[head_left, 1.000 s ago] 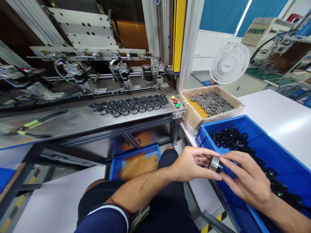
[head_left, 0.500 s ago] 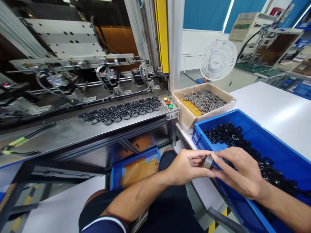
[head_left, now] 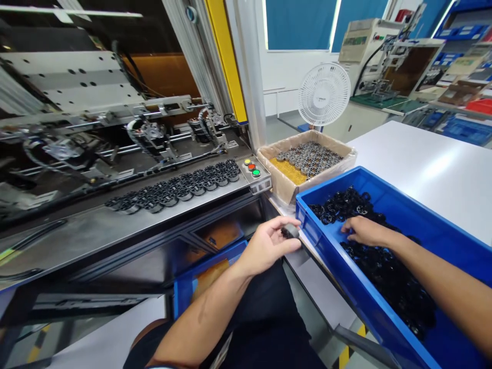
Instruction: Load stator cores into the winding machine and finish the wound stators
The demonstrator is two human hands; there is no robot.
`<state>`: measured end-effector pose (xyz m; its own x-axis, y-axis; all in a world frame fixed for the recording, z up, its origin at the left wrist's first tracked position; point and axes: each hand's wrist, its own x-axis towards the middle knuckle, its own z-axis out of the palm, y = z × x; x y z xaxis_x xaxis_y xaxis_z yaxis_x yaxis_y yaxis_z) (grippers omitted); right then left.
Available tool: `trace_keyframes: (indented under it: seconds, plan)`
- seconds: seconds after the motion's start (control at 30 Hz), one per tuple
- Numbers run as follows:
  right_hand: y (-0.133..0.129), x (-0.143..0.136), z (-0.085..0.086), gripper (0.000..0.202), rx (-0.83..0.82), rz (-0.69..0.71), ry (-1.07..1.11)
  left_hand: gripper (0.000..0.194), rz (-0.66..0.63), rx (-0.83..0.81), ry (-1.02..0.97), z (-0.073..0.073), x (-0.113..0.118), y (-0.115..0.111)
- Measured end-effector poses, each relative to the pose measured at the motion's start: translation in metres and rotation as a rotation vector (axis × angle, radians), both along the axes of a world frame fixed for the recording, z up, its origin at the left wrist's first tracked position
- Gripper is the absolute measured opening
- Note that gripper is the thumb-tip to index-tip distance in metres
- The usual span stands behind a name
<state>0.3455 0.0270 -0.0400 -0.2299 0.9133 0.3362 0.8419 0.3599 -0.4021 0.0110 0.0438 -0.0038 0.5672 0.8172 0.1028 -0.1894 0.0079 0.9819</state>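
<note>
The left hand and right hand are bare, as are the left forearm, which carries a faint elongated mark, and the right forearm. A sleeve on the left arm ends in a pale trim (only a sliver shows). Below the near edge of the counter, dark, near-black shorts cover the lap, with a bare leg showing.

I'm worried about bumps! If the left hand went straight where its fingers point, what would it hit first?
The left hand would likely meet the outer wall of the blue rectangular plastic bin, though depth is unclear.
</note>
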Motion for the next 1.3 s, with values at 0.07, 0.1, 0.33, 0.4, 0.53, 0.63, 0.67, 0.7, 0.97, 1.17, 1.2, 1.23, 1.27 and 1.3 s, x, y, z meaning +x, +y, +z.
trace_keyframes:
  seconds: [0.07,0.1,0.33,0.4,0.53,0.63,0.67,0.7,0.97,1.17,1.2,1.23,1.27,1.3]
  plan:
    - [-0.005,-0.006,-0.006,0.014,-0.131,0.145,-0.031,0.042,0.027,0.182,0.123,0.004,-0.002,-0.007]
    - [-0.007,-0.009,-0.008,0.020,-0.187,0.215,-0.053,0.042,0.038,0.279,0.176,0.007,-0.003,-0.011]
    - [0.013,-0.004,-0.004,0.021,-0.101,0.311,-0.127,0.047,0.045,0.402,0.136,0.017,-0.015,-0.012]
    - [0.015,-0.012,0.014,0.019,0.041,0.229,-0.118,0.049,0.042,0.306,0.075,0.015,-0.017,-0.012]
    - [-0.019,-0.067,0.058,0.015,0.299,0.056,-0.047,0.059,-0.018,0.006,-0.131,0.009,-0.012,-0.016]
    - [-0.057,-0.113,0.077,0.018,0.363,0.207,0.039,0.062,-0.077,-0.122,-0.222,0.006,-0.003,-0.020]
    - [-0.066,-0.124,0.079,0.020,0.375,0.246,0.052,0.063,-0.087,-0.130,-0.235,0.005,0.000,-0.022]
    - [-0.072,-0.130,0.079,0.022,0.384,0.272,0.056,0.064,-0.092,-0.130,-0.242,0.004,0.003,-0.023]
    - [-0.075,-0.127,0.073,0.024,0.396,0.345,0.020,0.060,-0.140,-0.103,-0.248,0.003,0.016,-0.031]
    - [-0.071,-0.123,0.073,0.033,0.480,0.277,0.028,0.057,-0.078,-0.054,-0.276,-0.002,0.017,-0.030]
    - [-0.071,-0.123,0.073,0.036,0.496,0.274,0.016,0.057,-0.077,-0.054,-0.270,-0.003,0.017,-0.031]
    - [-0.070,-0.122,0.074,0.038,0.504,0.279,0.002,0.056,-0.078,-0.055,-0.261,-0.003,0.017,-0.031]
    - [-0.070,-0.121,0.074,0.038,0.507,0.289,-0.012,0.057,-0.079,-0.059,-0.256,-0.003,0.017,-0.031]
    - [-0.069,-0.120,0.075,0.037,0.507,0.302,-0.026,0.058,-0.083,-0.067,-0.253,-0.003,0.018,-0.031]
